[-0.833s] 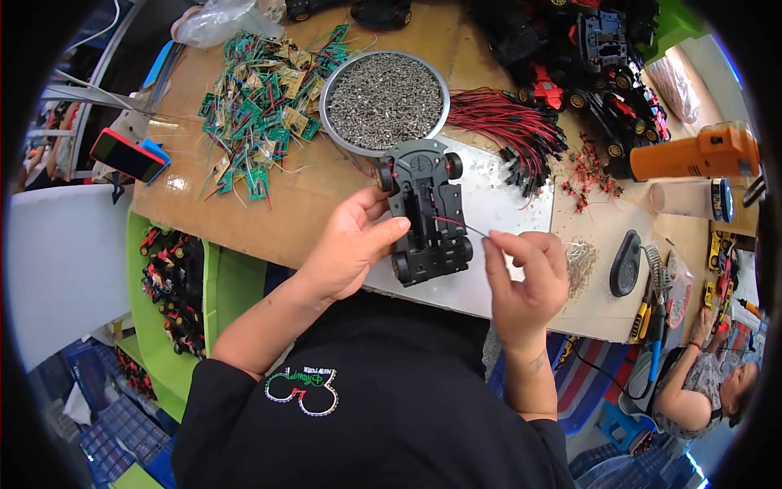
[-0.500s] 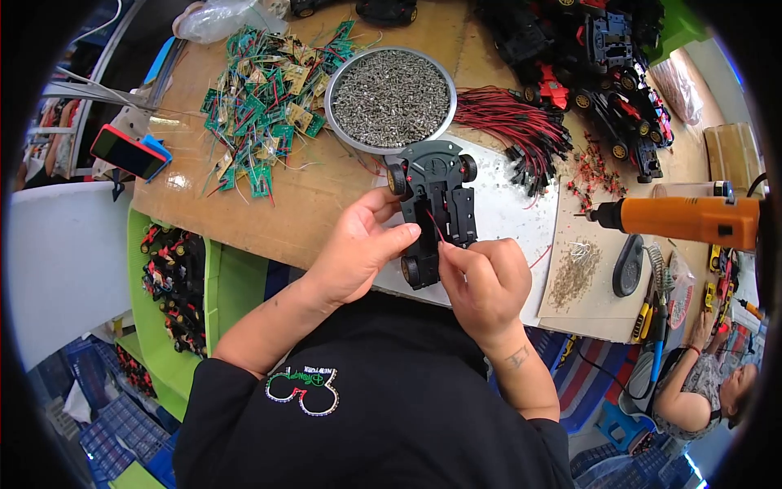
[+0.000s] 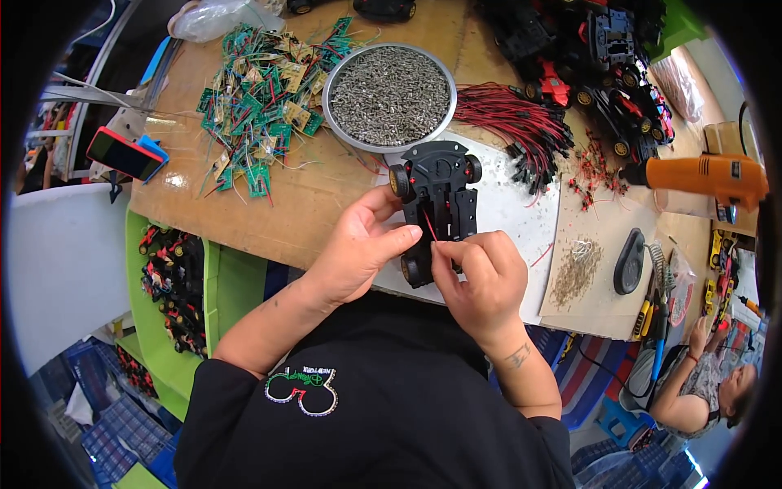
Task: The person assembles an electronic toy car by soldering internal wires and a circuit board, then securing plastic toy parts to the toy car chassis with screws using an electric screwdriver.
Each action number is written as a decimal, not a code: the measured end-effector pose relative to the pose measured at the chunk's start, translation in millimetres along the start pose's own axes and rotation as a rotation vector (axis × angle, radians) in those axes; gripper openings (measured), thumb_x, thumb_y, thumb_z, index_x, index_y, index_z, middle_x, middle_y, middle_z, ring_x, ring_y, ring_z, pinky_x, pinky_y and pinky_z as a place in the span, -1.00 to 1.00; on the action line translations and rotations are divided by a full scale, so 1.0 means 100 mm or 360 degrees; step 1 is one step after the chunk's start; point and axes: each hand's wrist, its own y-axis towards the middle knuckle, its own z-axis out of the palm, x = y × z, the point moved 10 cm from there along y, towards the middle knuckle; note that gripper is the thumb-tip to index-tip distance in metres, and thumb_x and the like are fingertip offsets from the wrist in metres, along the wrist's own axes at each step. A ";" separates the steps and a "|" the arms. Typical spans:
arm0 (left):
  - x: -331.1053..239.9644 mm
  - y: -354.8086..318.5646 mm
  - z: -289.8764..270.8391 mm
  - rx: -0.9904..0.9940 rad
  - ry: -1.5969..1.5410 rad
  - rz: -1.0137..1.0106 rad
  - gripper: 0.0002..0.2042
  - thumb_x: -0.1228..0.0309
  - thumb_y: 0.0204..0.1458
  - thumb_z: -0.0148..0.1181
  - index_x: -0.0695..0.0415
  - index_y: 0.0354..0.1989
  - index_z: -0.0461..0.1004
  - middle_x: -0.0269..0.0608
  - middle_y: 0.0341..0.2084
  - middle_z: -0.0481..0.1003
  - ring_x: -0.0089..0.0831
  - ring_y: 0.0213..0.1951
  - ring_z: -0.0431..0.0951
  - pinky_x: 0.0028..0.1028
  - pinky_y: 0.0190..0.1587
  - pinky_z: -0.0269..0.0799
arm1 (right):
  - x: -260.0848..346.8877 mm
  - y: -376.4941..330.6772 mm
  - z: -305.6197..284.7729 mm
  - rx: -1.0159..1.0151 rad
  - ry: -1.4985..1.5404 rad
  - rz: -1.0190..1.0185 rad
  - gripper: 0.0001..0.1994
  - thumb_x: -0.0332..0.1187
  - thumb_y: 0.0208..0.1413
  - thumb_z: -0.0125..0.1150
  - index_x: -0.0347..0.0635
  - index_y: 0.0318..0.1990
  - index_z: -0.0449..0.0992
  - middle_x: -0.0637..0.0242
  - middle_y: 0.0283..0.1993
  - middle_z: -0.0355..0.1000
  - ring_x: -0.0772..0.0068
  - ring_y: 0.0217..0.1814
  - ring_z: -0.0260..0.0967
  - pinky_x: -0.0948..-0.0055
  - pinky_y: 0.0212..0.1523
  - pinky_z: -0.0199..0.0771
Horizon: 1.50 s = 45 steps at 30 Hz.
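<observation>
Underside up, a black toy car chassis (image 3: 440,183) with black wheels is held over the white sheet at the table's front. My left hand (image 3: 362,244) grips its left side, the thumb lying across the near part. A thin red wire (image 3: 431,227) comes out of the chassis's middle. The thumb and forefinger of my right hand (image 3: 482,281) pinch the wire's near end. The rear right part of the chassis is partly hidden behind my right fingers.
A round metal bowl of screws (image 3: 327,110) stands beyond the chassis. Green circuit boards (image 3: 257,114) lie left of it, red-and-black wires (image 3: 521,122) right. An orange electric screwdriver (image 3: 709,179) hangs at the right. Black car bodies (image 3: 611,65) pile up behind; another person (image 3: 692,383) sits far right.
My right hand has shifted slightly left with the wire, which now slants the same way nearer my left thumb. The orange screwdriver has swung up and to the right.
</observation>
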 end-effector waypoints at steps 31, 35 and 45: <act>-0.64 0.12 0.42 -0.0025 0.0918 0.0618 -0.78 0.63 0.14 0.18 0.28 -0.03 0.47 -0.18 -0.24 0.57 -0.48 -0.21 0.57 -0.51 -0.09 0.48 | -1.17 -0.70 -0.10 -0.0038 0.1251 0.1371 -0.80 -0.39 0.22 0.17 -0.40 -0.18 0.55 0.35 -0.45 0.48 0.62 -0.44 0.40 0.53 -0.37 0.44; -0.58 0.03 0.76 0.0117 0.0927 0.0765 -0.70 0.65 0.10 0.22 0.28 0.03 0.42 -0.25 -0.31 0.54 -0.56 -0.26 0.53 -0.57 -0.15 0.44 | -1.14 -0.81 0.04 0.0158 0.1211 0.1420 -0.83 -0.39 0.24 0.15 -0.37 -0.19 0.52 0.39 -0.50 0.45 0.63 -0.50 0.37 0.56 -0.44 0.41; -0.58 0.03 1.11 0.0172 0.1138 0.0806 -0.73 0.66 0.05 0.27 0.28 -0.06 0.42 -0.19 -0.29 0.57 -0.55 -0.21 0.59 -0.57 -0.11 0.49 | -1.10 -0.73 -0.37 0.0120 0.0100 0.1062 -0.84 -0.35 0.15 0.23 -0.28 -0.23 0.58 0.00 -0.37 0.52 0.11 -0.35 0.53 0.28 -0.29 0.50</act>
